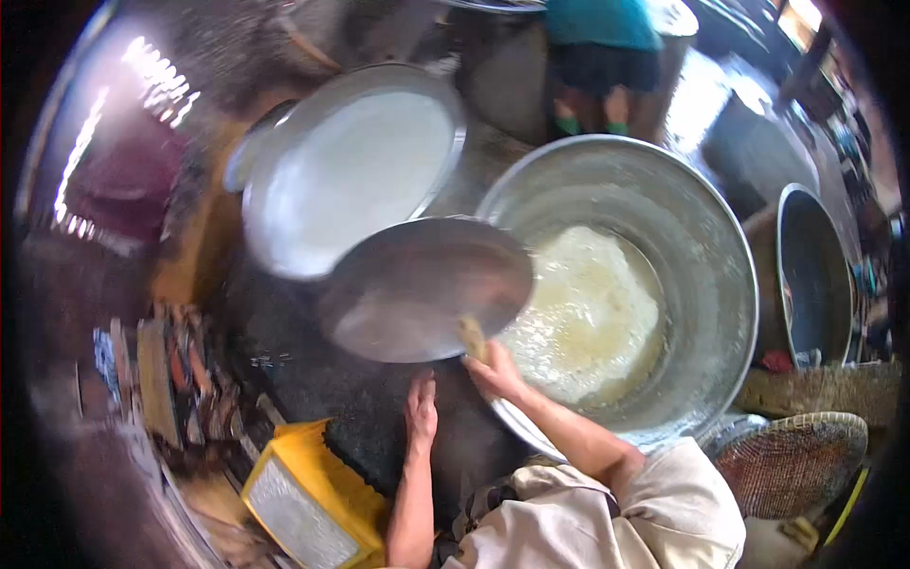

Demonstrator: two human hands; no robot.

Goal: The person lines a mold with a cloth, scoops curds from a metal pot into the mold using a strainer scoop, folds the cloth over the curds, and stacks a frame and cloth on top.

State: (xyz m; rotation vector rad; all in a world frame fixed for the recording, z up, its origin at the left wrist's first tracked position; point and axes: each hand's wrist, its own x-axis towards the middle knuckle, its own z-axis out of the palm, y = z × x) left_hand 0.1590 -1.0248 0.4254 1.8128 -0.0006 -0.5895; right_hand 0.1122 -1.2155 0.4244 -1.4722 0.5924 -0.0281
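My right hand [498, 372] is closed round the short wooden handle [471, 338] of a large, shallow, round metal pan [431, 289]. The pan is tilted and slightly blurred. It overlaps the rims of two vessels in this view. My left hand [422, 412] is just below the pan's near edge, fingers stretched and together; I cannot tell whether it touches the pan. To the right stands a big metal tub [701, 247] with a pale, wet, yellowish-white mass [597, 303] inside. Beyond the pan, a wide metal basin [455, 156] holds smooth white liquid [355, 171].
A yellow box-like object [318, 498] and stacked split wood [175, 379] lie at the left. At the right are a woven basket [796, 465] and another deep metal vessel [820, 270]. A person in a teal top [604, 28] stands behind the tub.
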